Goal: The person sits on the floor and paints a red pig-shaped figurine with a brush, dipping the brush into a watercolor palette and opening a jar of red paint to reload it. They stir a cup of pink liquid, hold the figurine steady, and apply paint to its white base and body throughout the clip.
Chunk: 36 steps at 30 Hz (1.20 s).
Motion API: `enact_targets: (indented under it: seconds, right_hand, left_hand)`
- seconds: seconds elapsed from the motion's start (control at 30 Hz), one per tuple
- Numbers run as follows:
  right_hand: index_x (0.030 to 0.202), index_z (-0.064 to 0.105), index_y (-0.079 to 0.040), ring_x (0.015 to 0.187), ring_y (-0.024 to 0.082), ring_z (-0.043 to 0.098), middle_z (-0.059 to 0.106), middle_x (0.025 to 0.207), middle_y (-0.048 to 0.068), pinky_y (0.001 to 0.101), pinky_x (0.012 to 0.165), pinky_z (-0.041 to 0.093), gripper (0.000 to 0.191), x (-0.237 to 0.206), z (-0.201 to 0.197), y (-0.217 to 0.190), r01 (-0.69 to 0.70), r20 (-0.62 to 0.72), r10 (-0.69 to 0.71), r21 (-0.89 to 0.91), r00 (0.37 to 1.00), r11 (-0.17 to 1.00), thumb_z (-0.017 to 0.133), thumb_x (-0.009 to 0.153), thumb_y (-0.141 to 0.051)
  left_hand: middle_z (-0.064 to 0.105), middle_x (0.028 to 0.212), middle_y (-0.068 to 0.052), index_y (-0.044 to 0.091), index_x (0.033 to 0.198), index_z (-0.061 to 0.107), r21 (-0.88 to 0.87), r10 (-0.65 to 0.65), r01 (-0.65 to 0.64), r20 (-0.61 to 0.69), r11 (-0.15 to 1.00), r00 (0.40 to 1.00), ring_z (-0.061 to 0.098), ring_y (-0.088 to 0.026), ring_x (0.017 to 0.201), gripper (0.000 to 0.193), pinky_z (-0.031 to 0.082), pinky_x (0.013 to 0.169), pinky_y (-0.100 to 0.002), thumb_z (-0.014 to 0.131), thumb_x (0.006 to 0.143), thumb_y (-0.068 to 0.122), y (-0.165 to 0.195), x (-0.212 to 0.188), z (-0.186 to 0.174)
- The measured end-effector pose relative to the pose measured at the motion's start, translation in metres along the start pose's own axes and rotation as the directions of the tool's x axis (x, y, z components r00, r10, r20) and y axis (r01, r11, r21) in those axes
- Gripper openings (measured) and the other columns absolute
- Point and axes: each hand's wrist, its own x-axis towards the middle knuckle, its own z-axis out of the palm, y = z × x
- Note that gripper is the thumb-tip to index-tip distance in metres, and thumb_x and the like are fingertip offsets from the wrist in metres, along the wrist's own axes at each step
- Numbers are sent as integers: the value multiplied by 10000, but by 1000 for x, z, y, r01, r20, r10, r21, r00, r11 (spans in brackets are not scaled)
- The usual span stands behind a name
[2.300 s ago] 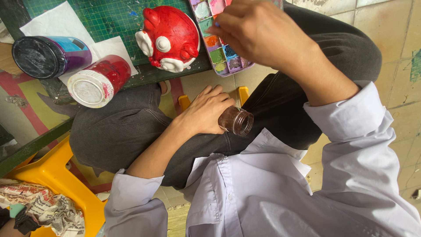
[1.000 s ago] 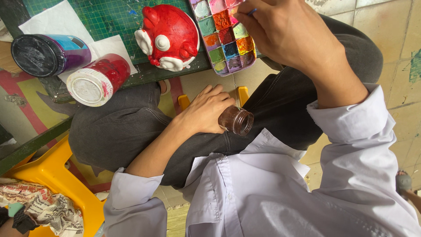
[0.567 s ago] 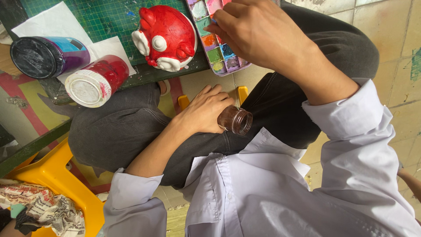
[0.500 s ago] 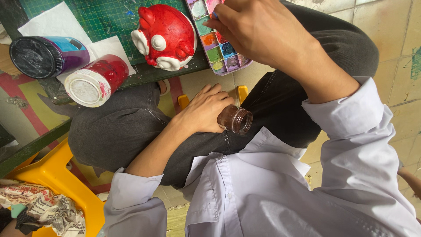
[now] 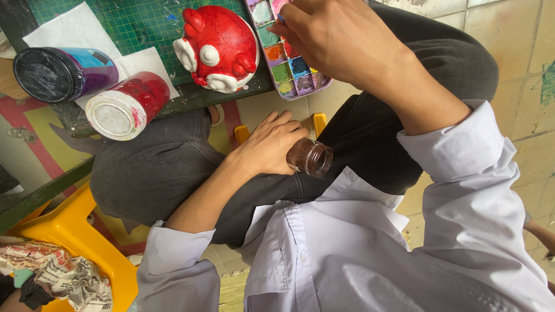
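Shifting slightly over the paint palette (image 5: 292, 63), the right hand (image 5: 341, 40) is pinching a brush while the left hand (image 5: 272, 144) is gripping a small, rigid, likely slippery jar (image 5: 310, 157) around its body.

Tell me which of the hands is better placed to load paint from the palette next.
Right. The right hand is already over the paint palette, apparently pinching something blue-tipped, while the left hand is down in the lap holding a small brown jar.

— What's the room like from your feed?

— I see a floor of pale square tiles (image 5: 509, 34), stained, with a green smear at the right edge. Daylight, soft and even.

— Furniture?

— A dark table edge (image 5: 40, 193) at the left, carrying a green gridded cutting mat (image 5: 144, 23). Near left, a yellow plastic stool (image 5: 63, 231) with crumpled newspaper (image 5: 52, 271) beside it.
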Motion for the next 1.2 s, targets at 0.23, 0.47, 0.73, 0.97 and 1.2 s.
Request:
enact_targets:
  seconds: [0.23,0.47,0.73,0.97,1.2]
  right_hand:
    - [918,642,3,766,293,645,632,838,97,405,676,512,275,2,2,0,25,-15,-25,13,1000,1000,701,1118,-177]
    - [904,648,23,716,329,627,625,832,134,426,647,493,316,2,-3,3,-53,14,51,107,999,993,726,1123,-191]
    - [1120,739,12,889,185,734,761,965,118,283,693,534,173,-35,-12,33,-257,-14,295,452,956,854,651,1173,-127]
    - [1199,718,39,955,128,721,761,1041,94,244,824,576,191,-88,27,45,-385,45,537,747,842,542,669,1160,-141]
    - [1165,725,45,907,111,691,747,1030,109,246,821,566,193,-108,53,45,-398,144,627,872,765,284,674,1104,-131]
  left_hand:
    - [674,982,-79,68,974,702,3,1,-1,7,1000,1000,564,-288,1052,578,426,947,-429,890,466,267,0,0,0]
    - [656,1003,-64,80,991,699,-19,15,-16,-46,1000,999,557,-285,1058,579,425,950,-425,895,480,271,-3,1,-3]
    - [617,1125,-71,82,1025,690,-88,43,-59,-178,994,983,542,-295,1073,621,430,946,-427,924,500,316,-10,3,-9]
    - [622,1137,-36,98,1042,692,-98,35,-48,-125,994,992,536,-267,1089,578,424,974,-403,921,574,348,-9,5,-6]
    - [615,1144,-37,91,1054,691,-94,24,-33,-95,995,995,527,-263,1108,610,412,996,-409,927,573,382,-9,6,-3]
